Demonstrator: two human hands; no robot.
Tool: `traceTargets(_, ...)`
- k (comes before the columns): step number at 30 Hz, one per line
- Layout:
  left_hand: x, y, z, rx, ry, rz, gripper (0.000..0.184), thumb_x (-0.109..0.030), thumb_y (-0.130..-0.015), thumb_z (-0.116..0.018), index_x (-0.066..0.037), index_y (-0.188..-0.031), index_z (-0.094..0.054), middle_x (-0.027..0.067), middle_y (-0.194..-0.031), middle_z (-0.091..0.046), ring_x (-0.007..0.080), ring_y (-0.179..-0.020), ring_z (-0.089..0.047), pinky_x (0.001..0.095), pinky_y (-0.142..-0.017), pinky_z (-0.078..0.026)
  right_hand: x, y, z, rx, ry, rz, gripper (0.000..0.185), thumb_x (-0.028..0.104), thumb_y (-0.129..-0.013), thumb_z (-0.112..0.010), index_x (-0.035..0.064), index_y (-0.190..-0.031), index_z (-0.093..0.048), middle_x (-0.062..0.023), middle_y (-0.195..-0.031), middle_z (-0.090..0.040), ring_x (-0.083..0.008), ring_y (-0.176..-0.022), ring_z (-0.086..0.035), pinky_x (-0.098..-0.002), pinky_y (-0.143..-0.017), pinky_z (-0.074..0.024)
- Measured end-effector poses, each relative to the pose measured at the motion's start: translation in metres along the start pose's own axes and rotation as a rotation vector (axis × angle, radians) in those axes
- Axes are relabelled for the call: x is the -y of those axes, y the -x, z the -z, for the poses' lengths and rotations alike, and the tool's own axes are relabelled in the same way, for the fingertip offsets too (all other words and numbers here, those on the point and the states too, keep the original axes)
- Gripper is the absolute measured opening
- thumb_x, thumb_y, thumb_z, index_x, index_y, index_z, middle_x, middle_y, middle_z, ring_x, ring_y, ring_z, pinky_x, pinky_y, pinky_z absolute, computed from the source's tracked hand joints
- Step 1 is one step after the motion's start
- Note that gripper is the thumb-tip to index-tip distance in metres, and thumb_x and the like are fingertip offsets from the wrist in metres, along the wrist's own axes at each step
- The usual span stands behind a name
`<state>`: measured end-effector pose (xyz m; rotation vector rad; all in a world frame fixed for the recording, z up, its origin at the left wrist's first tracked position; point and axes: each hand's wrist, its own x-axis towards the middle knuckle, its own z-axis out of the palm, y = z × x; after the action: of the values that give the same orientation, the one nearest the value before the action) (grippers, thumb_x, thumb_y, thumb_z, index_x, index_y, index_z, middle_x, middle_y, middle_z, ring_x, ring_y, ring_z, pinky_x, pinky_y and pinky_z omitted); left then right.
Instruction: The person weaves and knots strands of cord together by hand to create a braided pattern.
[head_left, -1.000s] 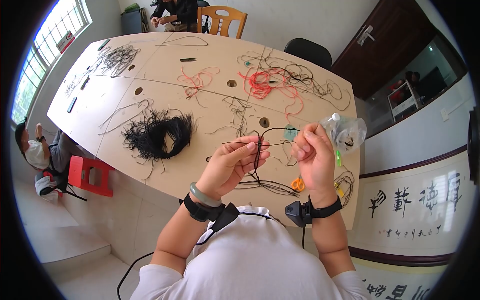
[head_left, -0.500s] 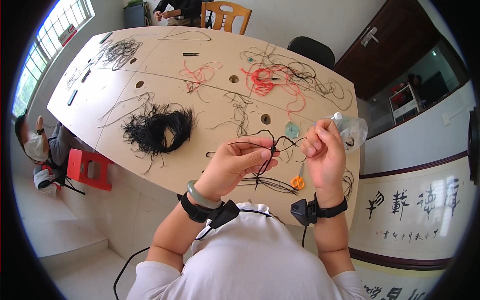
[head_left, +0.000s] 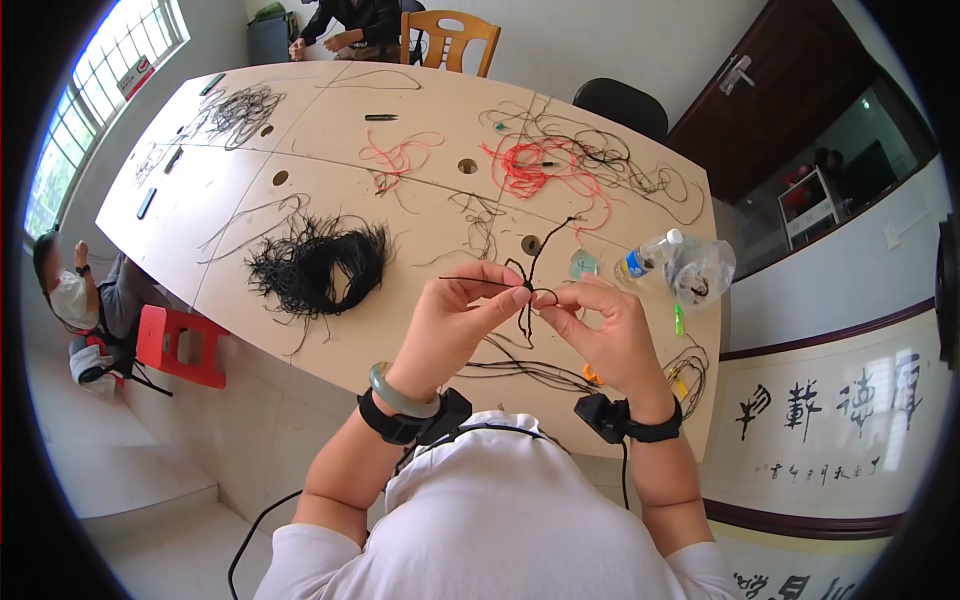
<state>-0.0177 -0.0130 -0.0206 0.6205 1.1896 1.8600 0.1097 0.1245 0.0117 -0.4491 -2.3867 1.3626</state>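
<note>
Thin black cord (head_left: 538,255), knotted near its middle, is held up over the near edge of the table. My left hand (head_left: 468,305) pinches it at the knot between thumb and fingers, and a loose strand sticks out to the left. My right hand (head_left: 598,318) is closed on a small loop of the same cord, just right of the knot. One braided end points up and right, another hangs below the fingers. Under my hands lie more black cords (head_left: 540,372) and orange-handled scissors (head_left: 592,375), partly covered by my right hand.
A thick ring of black cords (head_left: 318,265) lies left on the table (head_left: 420,225). Red cord (head_left: 522,168) is tangled farther back. A plastic bottle (head_left: 655,255) and a clear bag (head_left: 708,270) stand right, near a green marker (head_left: 679,320). Two other people sit at the table's far and left sides.
My right hand has come down and left from its raised fist and now meets the left at the knot. The cord's braided end now points upward. The bottle and marker have come into view.
</note>
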Motion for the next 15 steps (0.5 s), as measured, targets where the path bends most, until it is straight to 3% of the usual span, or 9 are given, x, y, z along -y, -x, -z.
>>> traceTargets(3, 0.005, 0.0, -0.003, -0.055, -0.065, -0.038, 0.015, -0.01, -0.084, -0.067, 0.0, -0.093, -0.062, 0.0019, -0.085, -0.065, 0.0057, -0.076, -0.057, 0.0195, -0.067, -0.046, 0.002, 0.0, -0.001, -0.061, 0.174, 0.225, 0.01, 0.015, -0.079, -0.07, 0.0057, -0.081, -0.068, -0.0042, -0.066, -0.06, -0.0184, -0.066, -0.058, -0.0361, -0.085, -0.0429)
traceTargets(5, 0.011, -0.001, -0.006, -0.199, -0.387, -0.309, 0.012, -0.008, -0.08, -0.069, -0.002, -0.088, -0.063, -0.0002, -0.08, -0.064, 0.0064, -0.074, -0.056, 0.0217, -0.061, -0.045, 0.008, 0.006, -0.004, -0.018, 0.376, 0.289, 0.009, 0.014, -0.077, -0.071, 0.0066, -0.076, -0.067, -0.0039, -0.066, -0.06, -0.0224, -0.069, -0.057, -0.0399, -0.094, -0.0371)
traceTargets(6, 0.011, -0.001, -0.008, -0.195, -0.387, -0.307, 0.012, -0.008, -0.08, -0.069, -0.002, -0.088, -0.063, -0.0002, -0.08, -0.064, 0.0064, -0.074, -0.056, 0.0217, -0.061, -0.045, 0.01, 0.006, -0.004, -0.021, 0.376, 0.285, 0.009, 0.014, -0.077, -0.071, 0.0066, -0.076, -0.067, -0.0039, -0.066, -0.06, -0.0224, -0.069, -0.057, -0.0399, -0.094, -0.0371)
traceTargets(8, 0.01, -0.003, -0.011, -0.245, -0.882, -0.716, 0.011, -0.004, -0.077, -0.069, -0.004, -0.085, -0.063, 0.0007, -0.077, -0.062, 0.0089, -0.073, -0.055, 0.0256, -0.06, -0.045, 0.011, 0.004, -0.002, 0.131, 0.24, 0.226, 0.009, 0.014, -0.079, -0.071, 0.0053, -0.08, -0.069, -0.0031, -0.07, -0.064, -0.0168, -0.071, -0.06, -0.0341, -0.092, -0.0404)
traceTargets(9, 0.01, -0.006, -0.011, -0.271, -0.869, -0.762, 0.011, -0.003, -0.075, -0.069, -0.005, -0.082, -0.062, 0.0012, -0.077, -0.061, 0.0117, -0.073, -0.054, 0.028, -0.06, -0.044, 0.013, 0.003, 0.0, 0.127, 0.24, 0.224, 0.009, 0.014, -0.079, -0.071, 0.0053, -0.08, -0.069, -0.0031, -0.07, -0.064, -0.0168, -0.071, -0.06, -0.0341, -0.092, -0.0404)
traceTargets(11, 0.008, -0.006, -0.006, -0.247, -0.727, -0.599, 0.01, -0.004, -0.077, -0.069, -0.004, -0.083, -0.061, 0.0009, -0.078, -0.062, 0.0106, -0.073, -0.055, 0.0263, -0.061, -0.044, 0.016, 0.002, 0.004, 0.207, -0.424, -0.258, 0.014, 0.014, -0.082, -0.069, 0.0019, -0.089, -0.069, -0.0038, -0.078, -0.068, -0.0112, -0.076, -0.061, -0.028, -0.084, -0.0441)
traceTargets(12, 0.007, -0.005, -0.005, -0.227, -0.586, -0.437, 0.01, -0.005, -0.079, -0.069, -0.004, -0.084, -0.061, 0.0006, -0.079, -0.062, 0.0094, -0.073, -0.055, 0.0246, -0.062, -0.044, 0.012, 0.002, 0.004, 0.208, -0.423, -0.258, 0.014, 0.014, -0.082, -0.069, 0.0019, -0.089, -0.069, -0.0038, -0.078, -0.068, -0.0112, -0.076, -0.061, -0.028, -0.084, -0.0441)
traceTargets(13, 0.006, -0.005, -0.01, -0.155, -0.114, -0.258, 0.011, -0.01, -0.085, -0.065, -0.002, -0.09, -0.059, 0.0013, -0.082, -0.064, 0.008, -0.073, -0.056, 0.021, -0.065, -0.045, 0.005, 0.002, 0.002, 0.179, -0.593, -0.235, 0.016, 0.013, -0.083, -0.067, 0.0002, -0.093, -0.069, -0.0047, -0.081, -0.068, -0.0099, -0.078, -0.061, -0.0256, -0.08, -0.0454)
traceTargets(15, 0.002, -0.003, -0.009, -0.107, -0.079, -0.156, 0.014, -0.013, -0.088, -0.062, -0.001, -0.094, -0.057, 0.0026, -0.084, -0.064, 0.0079, -0.071, -0.057, 0.0203, -0.065, -0.046, -0.004, 0.001, -0.001, 0.148, -0.764, -0.209, 0.019, 0.013, -0.085, -0.066, -0.0015, -0.097, -0.068, -0.0056, -0.084, -0.069, -0.0086, -0.081, -0.061, -0.0232, -0.077, -0.0466)
